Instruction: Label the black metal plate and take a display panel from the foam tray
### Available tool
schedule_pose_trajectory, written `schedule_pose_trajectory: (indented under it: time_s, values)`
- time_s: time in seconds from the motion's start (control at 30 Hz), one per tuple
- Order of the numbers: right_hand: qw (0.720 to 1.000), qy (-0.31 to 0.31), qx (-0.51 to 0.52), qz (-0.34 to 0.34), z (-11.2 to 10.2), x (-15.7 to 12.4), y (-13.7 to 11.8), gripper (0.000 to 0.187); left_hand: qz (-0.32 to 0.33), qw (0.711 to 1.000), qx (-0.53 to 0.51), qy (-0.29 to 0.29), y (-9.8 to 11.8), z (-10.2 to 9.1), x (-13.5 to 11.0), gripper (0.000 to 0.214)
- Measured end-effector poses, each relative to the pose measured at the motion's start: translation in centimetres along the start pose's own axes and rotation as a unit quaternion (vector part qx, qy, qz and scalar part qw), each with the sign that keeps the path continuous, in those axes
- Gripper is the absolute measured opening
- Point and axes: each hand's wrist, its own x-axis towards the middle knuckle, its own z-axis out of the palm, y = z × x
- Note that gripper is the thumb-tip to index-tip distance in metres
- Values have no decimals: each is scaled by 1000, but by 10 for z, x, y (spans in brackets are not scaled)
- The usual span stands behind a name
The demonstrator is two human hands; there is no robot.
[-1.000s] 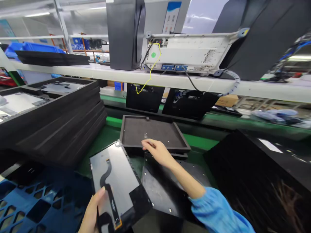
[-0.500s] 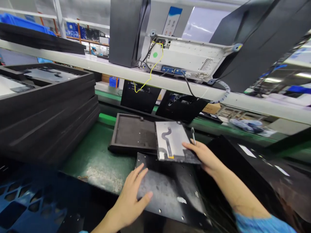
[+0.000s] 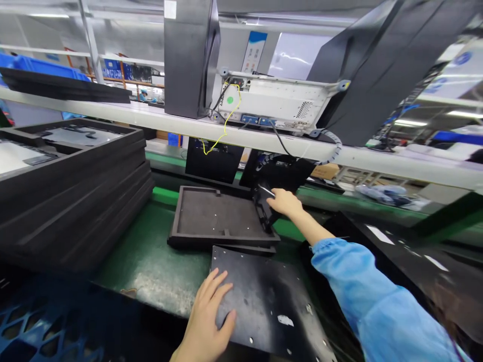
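**Panel at the tray's far corner, not yet laid flat**

The right hand (image 3: 285, 202) pinches a dark panel (image 3: 264, 206), tilted over the foam tray (image 3: 211, 236) — its bed bare. The left hand (image 3: 207, 322), fingers spread, presses the near black plate (image 3: 271, 306).

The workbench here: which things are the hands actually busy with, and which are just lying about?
In use:
- left hand flat on black metal plate
- right hand gripping dark panel at foam tray

Lying about:
- stacked foam trays
- white electronics box
- blue crate

No legible text or labels anywhere.
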Motion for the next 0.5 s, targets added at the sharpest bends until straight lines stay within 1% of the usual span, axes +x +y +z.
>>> schedule_pose_trajectory:
  time_s: [0.07,0.13,0.17,0.23,0.3,0.37,0.4,0.43,0.5]
  values:
    - [998,-19,-43,-40,13,-15,-17,20,-4,1000,0,-5,-1,1,0,49]
    - [993,-41,-61,-89,25,-35,-35,29,-6,1000,1,-10,-1,0,1,48]
    - [990,-52,-63,-114,29,-47,-44,31,-7,1000,2,-13,-1,0,1,48]
    - [983,-73,-64,-159,33,-73,-58,27,-10,1000,-1,-16,0,-1,1,47]
    - [974,-91,-59,-201,29,-101,-63,22,-19,1000,-11,-17,2,-3,1,46]
    - [968,-102,-47,-226,17,-129,-55,23,-31,999,-34,-17,4,-4,0,45]
    - [968,-102,-39,-226,10,-142,-44,25,-38,998,-51,-18,6,-4,-1,47]
    - [971,-100,-29,-214,2,-155,-29,29,-49,996,-71,-13,6,-4,-2,50]
    - [984,-84,-6,-156,-13,-181,13,37,-80,990,-120,7,6,-4,-5,61]
